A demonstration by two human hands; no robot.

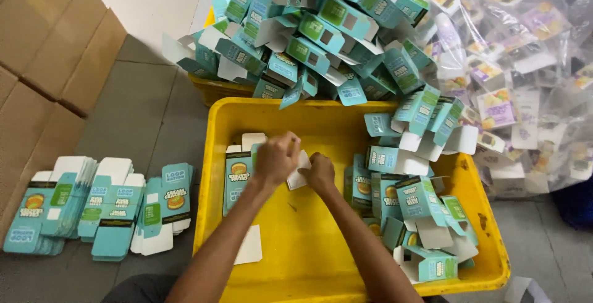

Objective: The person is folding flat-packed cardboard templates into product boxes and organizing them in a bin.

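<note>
Your forearms reach up from six o'clock into the yellow tub [296,241], where both hands meet over one small white-backed carton blank [297,176]. Your left hand [276,158] curls over its top edge, your right hand [319,172] pinches its lower corner. Fold squarely along the creases. Flat teal blanks [238,176] wait at nine o'clock; folded teal boxes [407,192] heap at three o'clock.

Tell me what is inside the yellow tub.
The yellow tub holds flat teal cartons at its left and assembled boxes along its right. The left hand and right hand grip a white carton. Boxes cover the bottom beneath them.
</note>
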